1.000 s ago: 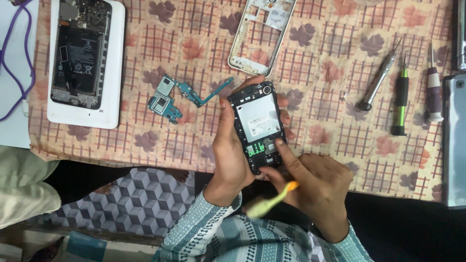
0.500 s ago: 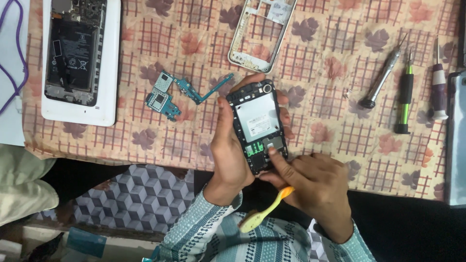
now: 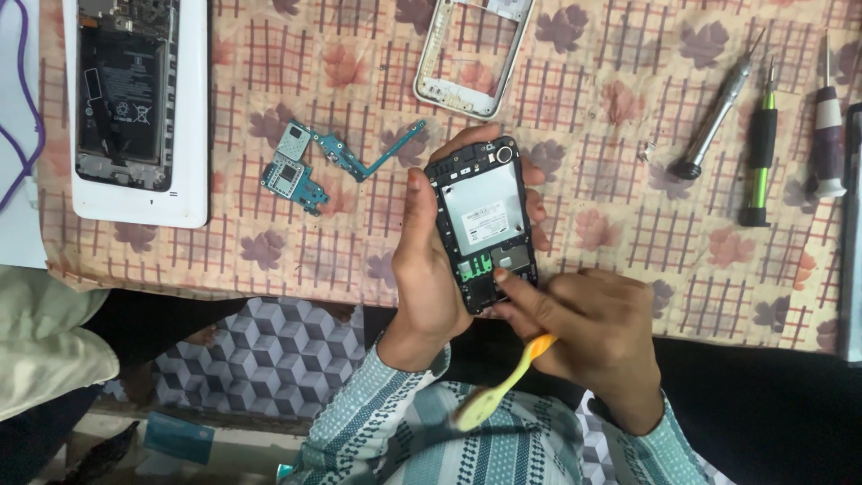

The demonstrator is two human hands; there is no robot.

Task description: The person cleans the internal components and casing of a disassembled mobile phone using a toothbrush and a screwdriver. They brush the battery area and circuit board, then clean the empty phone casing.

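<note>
Over the near edge of the table (image 3: 269, 260), the left hand (image 3: 426, 269) is wrapped around a small black phone (image 3: 485, 224) with its back cover off. The phone is held up, its top pointing away from the person. The right hand (image 3: 584, 332) is just below the phone. It is closed around a yellow brush (image 3: 503, 386), and its fingers (image 3: 516, 292) press on the bottom part of the phone, near the little card slots.

Left of the phone, two small green boards (image 3: 301, 171) lie on the flowered cloth. Far left of the phone lies a bigger open phone (image 3: 126, 99) in a white frame. Above the phone lies an empty white frame (image 3: 471, 58). Right of the phone lie three screwdrivers (image 3: 759, 135).

To do this well, I think the left hand should keep the phone very still. The right hand should press softly, because the tiny parts inside look easy to bend.
</note>
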